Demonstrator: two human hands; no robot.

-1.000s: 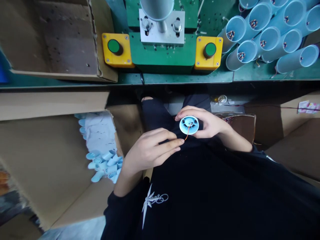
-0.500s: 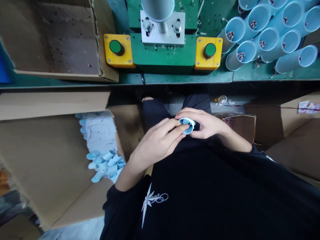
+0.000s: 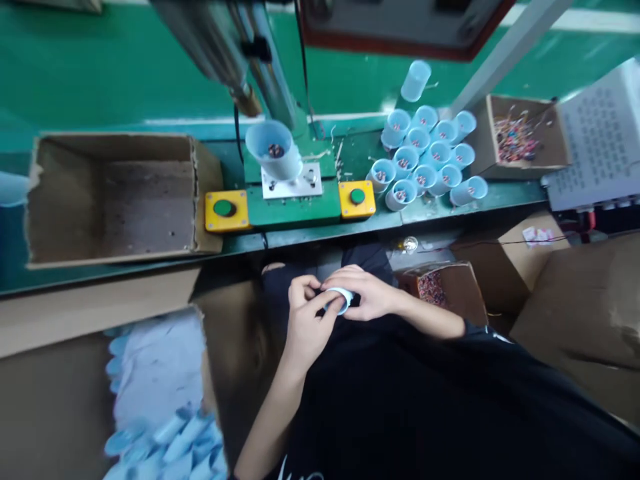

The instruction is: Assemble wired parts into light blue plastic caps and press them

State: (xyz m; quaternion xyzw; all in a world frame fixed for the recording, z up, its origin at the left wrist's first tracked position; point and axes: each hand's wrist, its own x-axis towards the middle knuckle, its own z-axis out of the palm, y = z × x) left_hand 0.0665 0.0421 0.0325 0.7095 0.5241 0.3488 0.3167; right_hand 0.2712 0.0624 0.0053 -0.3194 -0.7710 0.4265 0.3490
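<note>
Above my lap, a small light blue plastic cup [image 3: 345, 293] is held between both hands, its open end turned toward my left side. My right hand [image 3: 369, 295] wraps round its outside. At the open end, my left hand [image 3: 311, 323] grips the rim, with fingertips reaching into the mouth. What those fingertips touch inside is hidden. On the bench ahead, another light blue cup [image 3: 280, 160] sits tilted on the press fixture [image 3: 295, 189], with copper-coloured wire ends showing inside.
Yellow boxes with green buttons, one left [image 3: 240, 220] and one right [image 3: 367, 205], flank the fixture. Several standing cups [image 3: 425, 177] are grouped at right, beside a carton of wires [image 3: 520, 170]. An open carton [image 3: 113, 257] is at left; loose cups [image 3: 175, 440] lie below it.
My view has tilted up and turned, showing more of the bench and press. Both hands still hold the cup; my left fingers have bent more and shifted at its mouth.
</note>
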